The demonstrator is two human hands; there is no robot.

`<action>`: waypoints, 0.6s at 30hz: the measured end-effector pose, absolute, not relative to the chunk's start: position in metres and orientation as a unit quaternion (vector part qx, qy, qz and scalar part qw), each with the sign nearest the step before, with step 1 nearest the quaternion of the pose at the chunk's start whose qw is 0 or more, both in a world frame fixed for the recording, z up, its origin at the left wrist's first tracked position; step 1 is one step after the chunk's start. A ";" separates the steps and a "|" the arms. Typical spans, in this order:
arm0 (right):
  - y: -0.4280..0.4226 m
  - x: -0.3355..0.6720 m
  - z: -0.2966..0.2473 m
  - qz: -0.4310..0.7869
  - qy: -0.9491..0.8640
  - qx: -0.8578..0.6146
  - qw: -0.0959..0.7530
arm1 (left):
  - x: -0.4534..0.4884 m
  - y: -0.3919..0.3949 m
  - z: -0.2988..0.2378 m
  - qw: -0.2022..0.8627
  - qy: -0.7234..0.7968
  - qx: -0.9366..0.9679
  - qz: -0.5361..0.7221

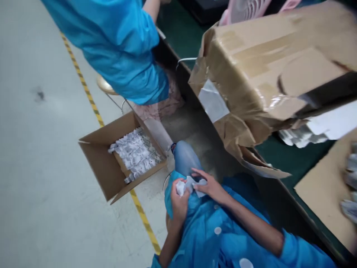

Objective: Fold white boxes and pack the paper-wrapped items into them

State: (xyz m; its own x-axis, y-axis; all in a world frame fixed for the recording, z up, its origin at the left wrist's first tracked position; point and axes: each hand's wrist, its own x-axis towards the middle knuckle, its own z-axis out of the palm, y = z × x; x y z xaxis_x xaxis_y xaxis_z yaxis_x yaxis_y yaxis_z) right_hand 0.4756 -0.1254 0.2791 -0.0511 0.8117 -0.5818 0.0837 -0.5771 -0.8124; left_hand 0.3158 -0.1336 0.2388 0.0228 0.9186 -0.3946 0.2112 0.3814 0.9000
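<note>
My two hands meet over my lap, against my blue smock point(212, 238). My left hand point(178, 204) is closed round a small crumpled white packet point(180, 187). My right hand point(211, 186) lies just to its right, its fingers pinching a second white packet point(196, 184) that touches the first. To the left of my hands an open cardboard box point(103, 163) stands on the floor, holding several similar white packets point(136, 152).
A big, torn, taped cardboard box point(264, 70) lies on the green table point(290, 160) at the right, with white packets point(304, 134) under its edge and a cardboard sheet point(325, 193) nearer me. Another person in a blue smock point(119, 44) sits on a stool ahead. Yellow-black tape point(92, 102) crosses the floor.
</note>
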 end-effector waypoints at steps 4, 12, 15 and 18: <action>-0.148 0.495 0.276 0.698 -0.307 -0.600 0.242 | 0.329 -0.156 0.236 0.606 0.571 0.461 0.306; -0.124 0.497 0.267 0.708 -0.097 -0.633 0.297 | 0.342 -0.053 0.207 0.583 0.609 0.472 0.257; -0.120 0.506 0.260 0.686 -0.068 -0.665 0.288 | 0.356 0.046 0.156 0.533 0.686 0.455 0.194; -0.119 0.521 0.255 0.650 -0.036 -0.714 0.258 | 0.369 0.130 0.094 0.508 0.715 0.465 0.118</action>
State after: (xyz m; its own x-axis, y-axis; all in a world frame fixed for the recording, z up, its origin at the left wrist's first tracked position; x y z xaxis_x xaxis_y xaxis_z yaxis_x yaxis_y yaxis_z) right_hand 0.5206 -0.1193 0.2552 0.1536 0.3868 -0.9093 -0.2835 -0.8642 -0.4156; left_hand 0.3690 0.1297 0.0938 -0.0506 0.7849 -0.6176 0.5451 0.5398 0.6414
